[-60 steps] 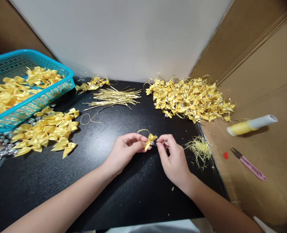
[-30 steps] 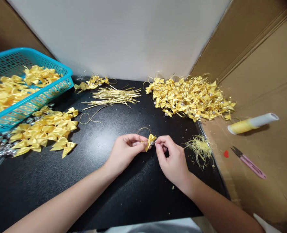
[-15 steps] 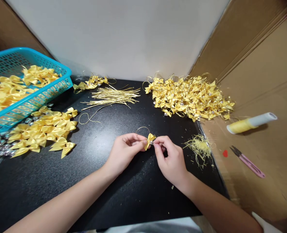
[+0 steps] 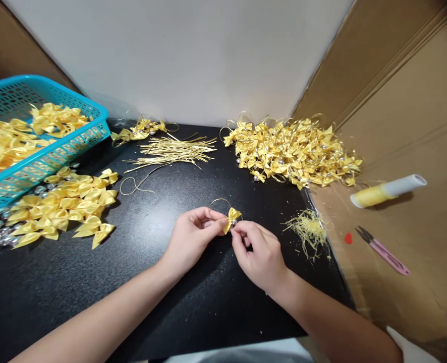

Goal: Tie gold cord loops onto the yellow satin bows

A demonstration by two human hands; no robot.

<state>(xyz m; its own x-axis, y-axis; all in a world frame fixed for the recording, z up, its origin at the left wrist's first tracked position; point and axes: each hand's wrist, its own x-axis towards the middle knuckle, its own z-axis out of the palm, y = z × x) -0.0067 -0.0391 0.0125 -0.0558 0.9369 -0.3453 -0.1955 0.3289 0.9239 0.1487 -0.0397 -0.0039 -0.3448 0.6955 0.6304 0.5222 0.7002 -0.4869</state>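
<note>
Over the middle of the black table, a yellow satin bow (image 4: 231, 218) is pinched between the thumb and fingers of my left hand (image 4: 195, 237). A small silver bell (image 4: 234, 222) sits at the bow's front, and a thin gold cord loop (image 4: 220, 200) rises behind it. My right hand (image 4: 259, 252) is closed in a pinch just below and right of the bell. What its fingertips grip is too small to make out.
Loose bows (image 4: 68, 201) lie on the left beside a blue basket (image 4: 104, 113) of more bows. Gold cords (image 4: 178, 150) and a pile of belled bows (image 4: 291, 151) lie at the back. Right are thread scraps (image 4: 309, 229), pink snips (image 4: 388, 256) and a roll (image 4: 390, 191).
My right fingertips have shifted slightly left and down, to below the bell, which shows more clearly now. My left hand keeps its pinch on the bow. The whole view has shifted a little.
</note>
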